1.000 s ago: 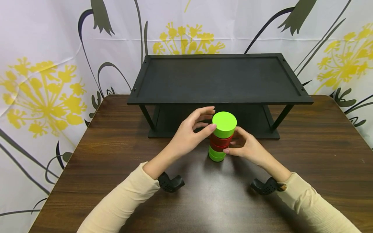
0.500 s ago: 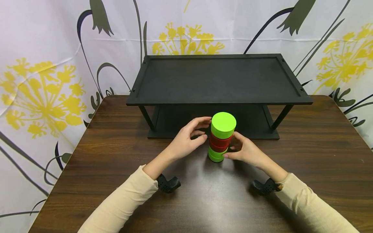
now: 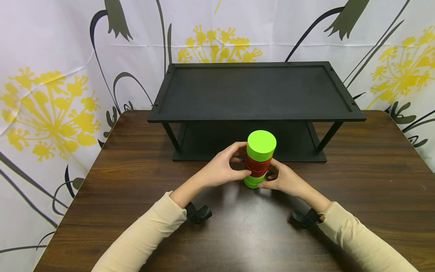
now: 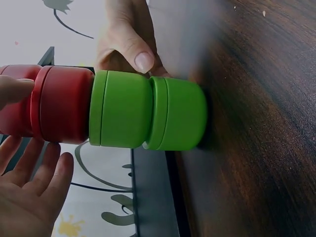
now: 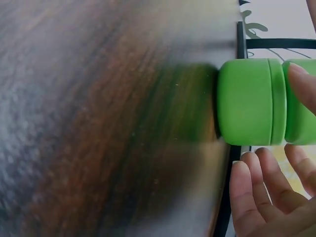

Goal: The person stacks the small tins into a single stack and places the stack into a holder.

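You have one stack [image 3: 257, 169] of round red and green containers standing upright on the table [image 3: 136, 185], just in front of the black rack [image 3: 258, 90]. Your left hand [image 3: 222, 168] holds the red containers [image 4: 65, 106], thumb on the near side, fingers curved round behind. Your right hand [image 3: 287, 179] is cupped about the lower green containers [image 4: 126, 108]; whether it grips them or merely surrounds them, I cannot tell from these angles. The walls look smooth and stiff, probably light plastic, likely to slide under a dry fingertip but unlikely to dent. The principal weakness, in my judgement, is the joints: the two bottom pieces sit slightly out of line, and the top green container [image 3: 261, 145] has neither hand on its lid. Take hold low, with both palms opposed across a seam, and press evenly.
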Motion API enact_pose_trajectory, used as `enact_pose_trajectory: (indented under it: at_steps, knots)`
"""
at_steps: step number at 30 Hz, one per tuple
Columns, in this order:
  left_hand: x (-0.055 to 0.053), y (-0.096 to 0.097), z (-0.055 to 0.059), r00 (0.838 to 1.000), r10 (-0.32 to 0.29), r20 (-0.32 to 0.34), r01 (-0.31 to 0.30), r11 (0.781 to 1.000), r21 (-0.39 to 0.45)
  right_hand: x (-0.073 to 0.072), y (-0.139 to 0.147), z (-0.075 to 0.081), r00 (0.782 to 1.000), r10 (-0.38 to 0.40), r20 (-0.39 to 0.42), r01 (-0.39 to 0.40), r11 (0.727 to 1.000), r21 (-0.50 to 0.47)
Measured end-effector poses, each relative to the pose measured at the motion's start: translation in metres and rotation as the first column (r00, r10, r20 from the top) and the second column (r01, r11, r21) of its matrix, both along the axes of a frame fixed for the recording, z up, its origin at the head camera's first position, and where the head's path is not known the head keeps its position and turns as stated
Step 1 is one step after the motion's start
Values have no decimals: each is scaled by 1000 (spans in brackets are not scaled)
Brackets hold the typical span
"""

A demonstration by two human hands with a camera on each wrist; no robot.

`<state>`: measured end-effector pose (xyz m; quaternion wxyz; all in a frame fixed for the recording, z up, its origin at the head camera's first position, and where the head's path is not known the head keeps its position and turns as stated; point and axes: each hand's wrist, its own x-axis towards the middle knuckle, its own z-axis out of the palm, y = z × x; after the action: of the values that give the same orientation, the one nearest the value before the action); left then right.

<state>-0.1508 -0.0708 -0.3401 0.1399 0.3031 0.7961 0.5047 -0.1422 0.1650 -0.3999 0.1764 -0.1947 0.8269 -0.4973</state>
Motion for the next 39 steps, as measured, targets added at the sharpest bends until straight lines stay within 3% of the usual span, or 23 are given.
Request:
enact_pose_trajectory:
  at_steps: [19,39]
  knots:
    - [-2,4,-4,997,70,37,-68,997,-47,1,-4,-7,999,-11,-30,13,997,80]
    - [-2,6,-5,998,61,28,-59,997,-52,1,-7,-7,999,-9,-35,12,997,81]
